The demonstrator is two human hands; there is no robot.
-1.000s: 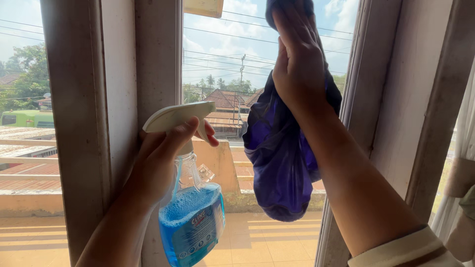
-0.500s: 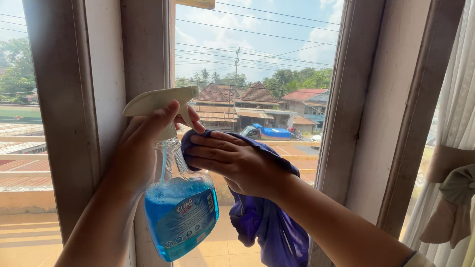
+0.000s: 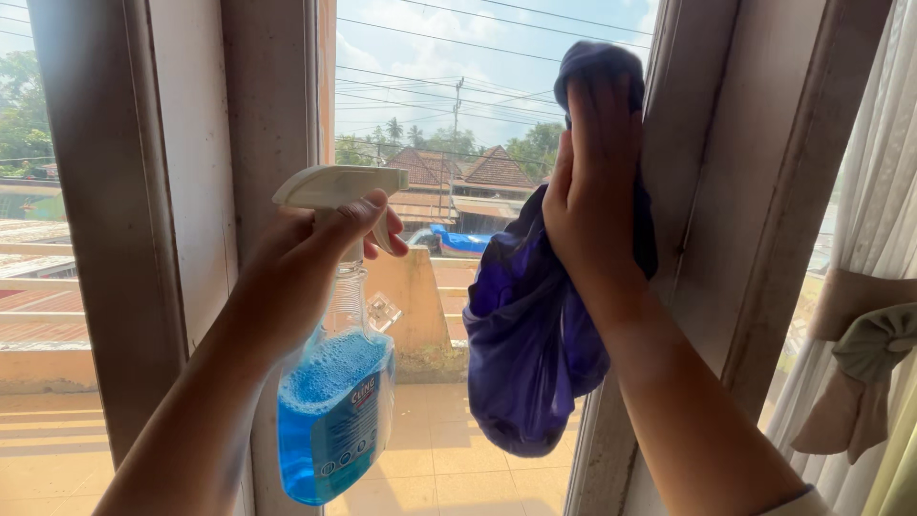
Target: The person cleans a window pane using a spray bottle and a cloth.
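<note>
1. Sunlit rooftops and power lines fill the one tall clear window pane (image 3: 449, 143) between grey-brown wooden frames (image 3: 712, 191); a tied cream curtain (image 3: 864, 344) hangs at three o'clock.
2. One crumpled purple cloth (image 3: 530, 354) is pressed flat against the glass at one o'clock under the open-palmed right hand (image 3: 597, 186); wiping looks under way, likely calling for another firm stroke.
3. One clear plastic spray bottle of blue liquid (image 3: 336, 420), at seven o'clock, is clenched by the left hand (image 3: 296, 277).

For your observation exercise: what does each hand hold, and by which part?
Left hand grips the spray bottle by its neck; right hand presses the purple cloth's upper part against the glass.
</note>
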